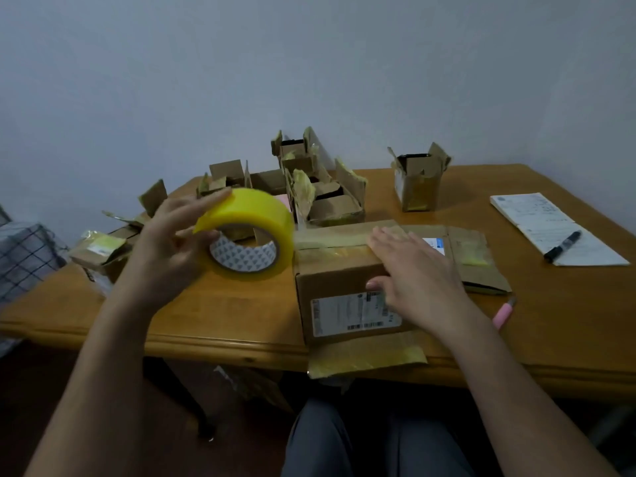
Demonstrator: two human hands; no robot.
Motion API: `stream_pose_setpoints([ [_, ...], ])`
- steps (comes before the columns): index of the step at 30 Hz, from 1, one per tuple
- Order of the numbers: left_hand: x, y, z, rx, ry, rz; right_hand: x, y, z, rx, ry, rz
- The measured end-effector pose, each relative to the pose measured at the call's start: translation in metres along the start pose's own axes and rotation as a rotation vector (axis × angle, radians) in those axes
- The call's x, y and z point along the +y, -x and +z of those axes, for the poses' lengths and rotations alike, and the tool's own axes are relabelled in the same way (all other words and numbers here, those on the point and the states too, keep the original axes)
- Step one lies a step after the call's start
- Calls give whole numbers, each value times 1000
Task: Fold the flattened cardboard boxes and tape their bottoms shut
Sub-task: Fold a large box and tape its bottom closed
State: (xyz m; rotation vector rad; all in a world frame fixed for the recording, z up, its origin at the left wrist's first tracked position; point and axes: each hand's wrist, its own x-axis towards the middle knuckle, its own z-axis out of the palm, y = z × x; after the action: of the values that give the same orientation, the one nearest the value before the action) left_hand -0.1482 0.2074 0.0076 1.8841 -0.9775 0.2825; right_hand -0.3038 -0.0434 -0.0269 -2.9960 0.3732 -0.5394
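Halfway-ish: the box (347,270) is held flat-palmed by the right hand (413,266), the tape roll (249,232) is gripped in the left hand (172,242); bottom seam's half-taped, several open boxes (323,194) are left.

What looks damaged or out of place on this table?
The small open boxes at the back have torn flaps with ragged old tape. One flap of the front box hangs over the table edge.
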Motion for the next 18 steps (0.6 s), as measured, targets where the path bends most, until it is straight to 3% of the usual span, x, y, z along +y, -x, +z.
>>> stream_pose_setpoints([
  [7,-27,23,13,65,-38,-125,-12,-10,4,-41,70,20],
  [12,-27,30,8,62,-39,-139,-45,-11,16,85,84,46],
  [18,-29,32,13,49,-9,-156,-41,-13,25,108,98,58],
])
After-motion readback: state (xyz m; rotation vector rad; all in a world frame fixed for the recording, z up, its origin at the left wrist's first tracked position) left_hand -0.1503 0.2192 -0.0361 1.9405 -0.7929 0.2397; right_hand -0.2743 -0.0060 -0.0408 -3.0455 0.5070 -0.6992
